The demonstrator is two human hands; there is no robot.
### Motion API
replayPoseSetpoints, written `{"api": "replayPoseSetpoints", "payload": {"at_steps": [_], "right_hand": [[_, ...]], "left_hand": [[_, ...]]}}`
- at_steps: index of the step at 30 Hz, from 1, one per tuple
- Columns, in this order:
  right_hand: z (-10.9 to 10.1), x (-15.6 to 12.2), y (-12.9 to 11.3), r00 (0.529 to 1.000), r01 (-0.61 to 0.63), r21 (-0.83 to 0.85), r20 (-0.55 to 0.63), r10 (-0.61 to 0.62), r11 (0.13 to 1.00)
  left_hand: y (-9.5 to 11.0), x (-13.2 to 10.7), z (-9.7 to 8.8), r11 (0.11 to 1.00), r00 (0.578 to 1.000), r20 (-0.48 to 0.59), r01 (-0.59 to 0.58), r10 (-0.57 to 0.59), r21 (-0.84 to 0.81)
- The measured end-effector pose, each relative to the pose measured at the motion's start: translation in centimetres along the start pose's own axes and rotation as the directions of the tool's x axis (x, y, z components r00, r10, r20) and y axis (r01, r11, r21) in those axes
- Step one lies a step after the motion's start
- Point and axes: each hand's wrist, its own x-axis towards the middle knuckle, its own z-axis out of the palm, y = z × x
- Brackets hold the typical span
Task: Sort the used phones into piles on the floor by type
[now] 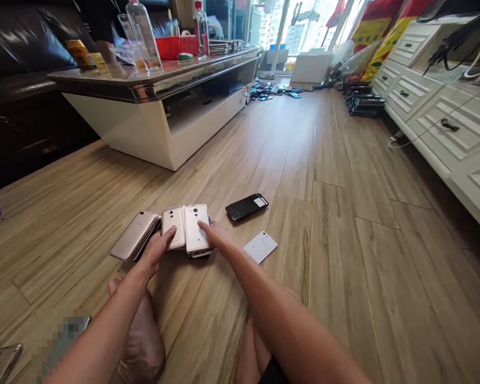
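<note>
Nearest the camera, the person's two bare forearms (280,298) reach forward over a wood-plank floor (336,256), one on each side. Between the hands, the pinkish-gold stack of thin phones (174,226) and the paler, cream-gold stack of phones (197,234) stand edge to edge, backs and camera lenses up. The left hand (156,248) is closed on the pinkish-gold one, thumb flat on top; the right hand (219,234) is closed on the cream-gold one, thumb likewise on top, other fingers mostly hidden. Whether the stacks rest on the floor or are slightly raised, I cannot tell.

The step in hand seems to be squaring or steadying these two stacks together. The next move appears to call for even pressure from both sides, so that no layer slides out.

Just left of the left hand, a rose-gold fanned pile of phones (134,234) leans askew. To the right, apart from the hands, lie a black slab-shaped phone with a white label (246,208) and, nearer, a flat white phone or back cover (261,246). Farther out stand a cream, slant-sided coffee table (132,130) and a white panelled drawer cabinet (456,122), with a scattered heap of dark devices (272,92) on the floor beyond.
</note>
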Motion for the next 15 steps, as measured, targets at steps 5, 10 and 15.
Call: {"api": "replayPoseSetpoints", "payload": {"at_steps": [5,10,15], "right_hand": [[-10.0,-0.6,4.4,0.976,0.198,-0.087,0.107,-0.188,0.976],[-14.8,-3.4,12.6,0.919,0.372,-0.405,0.286,-0.271,0.835],[-14.4,-6.0,17.2,0.986,0.16,-0.557,0.132,-0.103,0.815]], "left_hand": [[-1.2,-2.5,-3.8,0.94,0.984,-0.062,-0.142,0.169,0.309],[-5.2,-6.9,-9.1,0.562,0.882,-0.048,-0.255,0.468,0.787],[-9.7,-9.5,-10.3,0.254,0.73,0.063,-0.316,0.681,0.914]]}}
